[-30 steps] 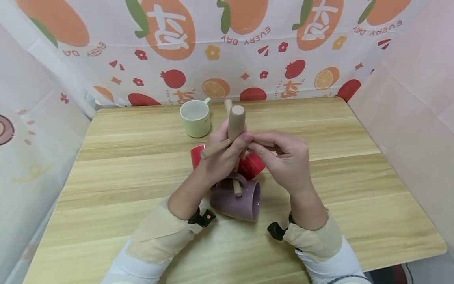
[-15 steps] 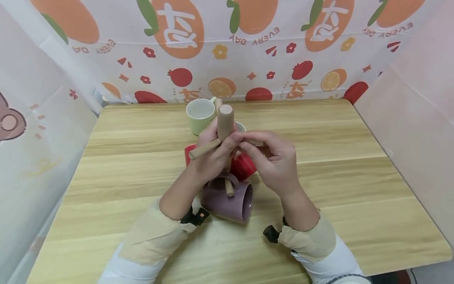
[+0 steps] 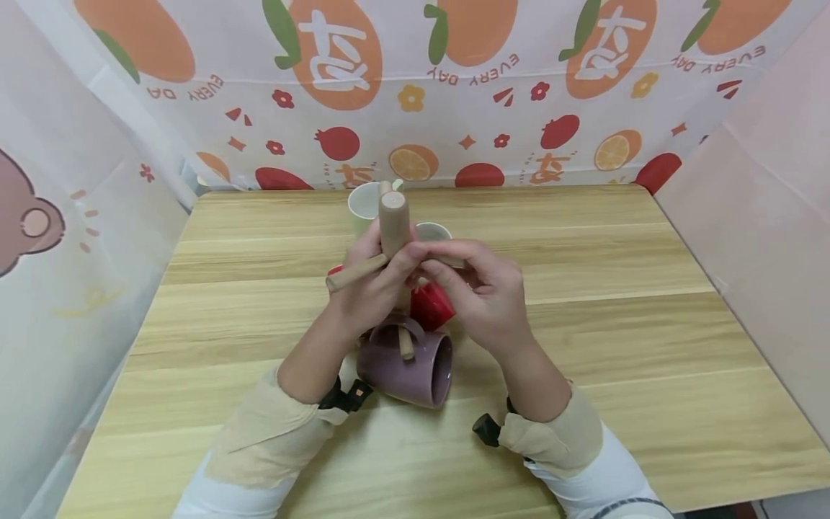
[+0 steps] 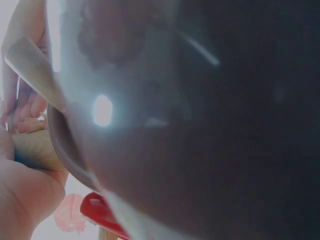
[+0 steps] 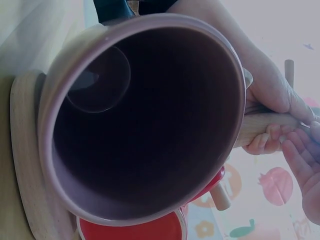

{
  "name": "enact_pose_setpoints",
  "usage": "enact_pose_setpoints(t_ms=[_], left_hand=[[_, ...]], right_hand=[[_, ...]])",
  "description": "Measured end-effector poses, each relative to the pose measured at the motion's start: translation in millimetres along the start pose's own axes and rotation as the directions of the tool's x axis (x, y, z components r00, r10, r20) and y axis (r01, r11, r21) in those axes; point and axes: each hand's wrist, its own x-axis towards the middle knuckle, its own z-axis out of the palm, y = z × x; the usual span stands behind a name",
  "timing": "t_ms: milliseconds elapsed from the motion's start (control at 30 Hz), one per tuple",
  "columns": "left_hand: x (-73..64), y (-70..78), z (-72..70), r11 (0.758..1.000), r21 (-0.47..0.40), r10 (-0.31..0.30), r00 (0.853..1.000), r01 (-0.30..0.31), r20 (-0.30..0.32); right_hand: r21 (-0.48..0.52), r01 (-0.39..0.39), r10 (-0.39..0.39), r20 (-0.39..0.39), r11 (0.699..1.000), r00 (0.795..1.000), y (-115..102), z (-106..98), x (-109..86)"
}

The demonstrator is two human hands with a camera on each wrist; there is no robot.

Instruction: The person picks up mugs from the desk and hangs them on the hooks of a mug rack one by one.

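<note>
A wooden mug tree (image 3: 394,229) stands in the middle of the table, with pegs sticking out around its post. My left hand (image 3: 371,299) grips the post just under its top. The thumb and index finger of my right hand (image 3: 489,295) pinch an upper peg on the right side. A purple mug (image 3: 397,369) hangs by its handle from a low front peg, its mouth facing right. Behind it shows a red mug (image 3: 431,306), partly covered by the hands. In the right wrist view, the tree's round wooden base (image 5: 25,150) lies beside the purple mug.
Toward the back left is a pale green mug (image 3: 363,203), partly hidden by the post. Another mug with a pale inside (image 3: 433,232) shows just behind the hands. Beyond the wooden table (image 3: 616,324) hangs a fruit-print cloth (image 3: 441,130).
The head view has shifted, so the tree, hands and purple mug sit further left in it. The pale-inside mug behind the hands has come into sight. Both hands keep the same hold.
</note>
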Motion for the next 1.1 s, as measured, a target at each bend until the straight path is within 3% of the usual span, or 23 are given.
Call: enact_pose_setpoints(t_ms=[367,500,600,867,1100], left_hand=[[0.3,2.2,-5.9,1.000,-0.019,0.023,1.000,-0.023,-0.001],[0.0,1.9,-7.1,0.998,-0.057,0.013,1.000,-0.013,0.000],[-0.7,2.1,-8.7,0.999,-0.035,-0.008,1.000,0.008,0.007],[-12.1,-1.1,-18.6,0.984,0.159,-0.095,0.991,0.079,0.093],[-26.0,-10.4,-30.0,0.903,0.408,-0.184,0.979,0.135,0.084]], right_hand=[[-0.013,0.004,-0.004,0.013,1.000,1.000,0.7,4.3,2.8],[-0.027,0.010,-0.009,0.038,1.000,0.999,2.1,1.6,4.5],[-0.048,0.002,0.000,0.044,0.999,0.999,3.5,-2.8,5.3],[-0.036,-0.062,0.061,-0.028,0.997,0.998,17.9,-23.7,7.8],[-0.077,-0.201,0.194,-0.084,0.977,0.977,44.6,-41.1,11.1]])
